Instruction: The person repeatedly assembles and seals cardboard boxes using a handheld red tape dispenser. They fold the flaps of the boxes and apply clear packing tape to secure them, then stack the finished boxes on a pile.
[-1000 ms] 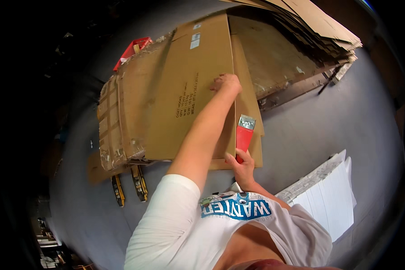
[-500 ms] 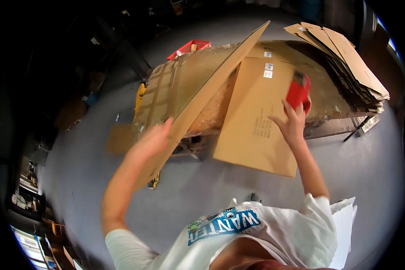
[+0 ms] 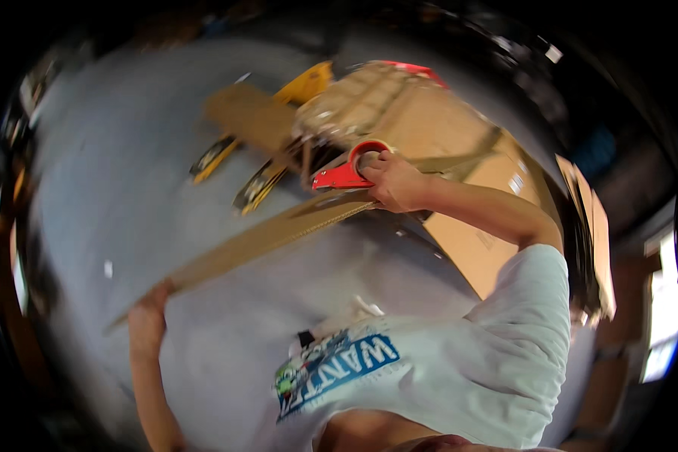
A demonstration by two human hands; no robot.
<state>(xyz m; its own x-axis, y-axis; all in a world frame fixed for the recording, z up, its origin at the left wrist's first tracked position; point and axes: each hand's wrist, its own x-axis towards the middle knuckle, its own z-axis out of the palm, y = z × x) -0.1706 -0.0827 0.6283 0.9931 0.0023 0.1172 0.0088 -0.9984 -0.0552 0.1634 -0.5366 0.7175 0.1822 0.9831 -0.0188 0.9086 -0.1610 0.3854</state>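
Observation:
A large brown cardboard sheet (image 3: 260, 242) hangs at a slant in front of me, seen almost edge-on. Its lower left end is in my left hand (image 3: 148, 316), fingers closed at the edge. My right hand (image 3: 401, 185) is wrapped round a red tape dispenser (image 3: 343, 176) with a roll of tape in it. The dispenser is at the sheet's upper edge; blur hides whether it touches. Behind my right forearm, another flat cardboard piece (image 3: 474, 245) lies on the worktable, overhanging its near side.
A stack of flattened cardboard (image 3: 594, 233) stands at the table's right end. Beyond the sheet are yellow-and-black equipment (image 3: 217, 157), a yellow part (image 3: 306, 81) and a brown board (image 3: 248, 113). A red tray (image 3: 414, 69) shows at the far side.
My view has swung left. The cardboard sheet has moved left and tilted flatter. My right hand has brought the tape dispenser leftward to the sheet; my left hand still holds the sheet.

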